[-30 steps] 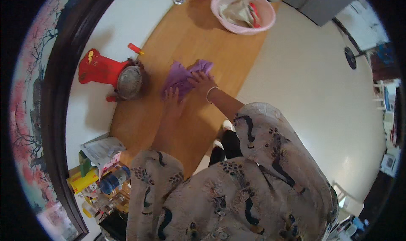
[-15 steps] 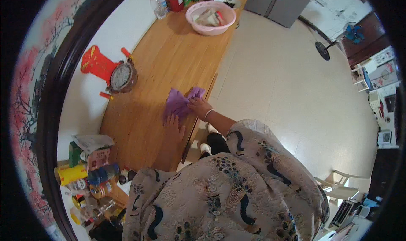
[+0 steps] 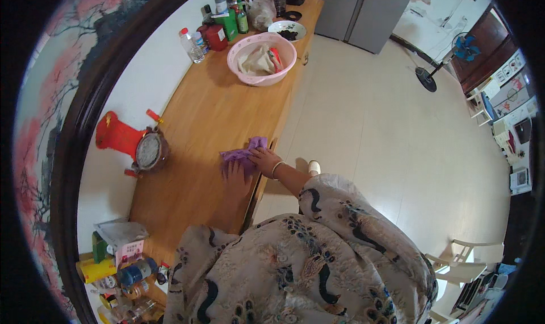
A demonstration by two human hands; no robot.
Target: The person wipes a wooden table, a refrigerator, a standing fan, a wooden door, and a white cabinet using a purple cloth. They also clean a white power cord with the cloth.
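Note:
A crumpled purple cloth (image 3: 243,153) lies on the wooden countertop (image 3: 198,119), close to its front edge. My left hand (image 3: 236,177) rests flat with its fingers stretched out over the cloth's near side. On the right part of the cloth, my right hand (image 3: 264,161) has its fingers bent over the bunched fabric; a pale bracelet circles that wrist. The two hands are side by side, a small gap between them. The underside of the cloth is hidden.
A pink basin (image 3: 234,71) holding a bag stands farther along the counter, near a white bowl (image 3: 297,27) and several bottles. A round stone-like pot (image 3: 152,151) sits by the wall. Jars and a blue container (image 3: 136,272) crowd the near left end.
My view has shifted, bringing more of the counter's far end into sight. Both hands remain on the cloth, which is now more bunched up and lies flatter beyond the fingers.

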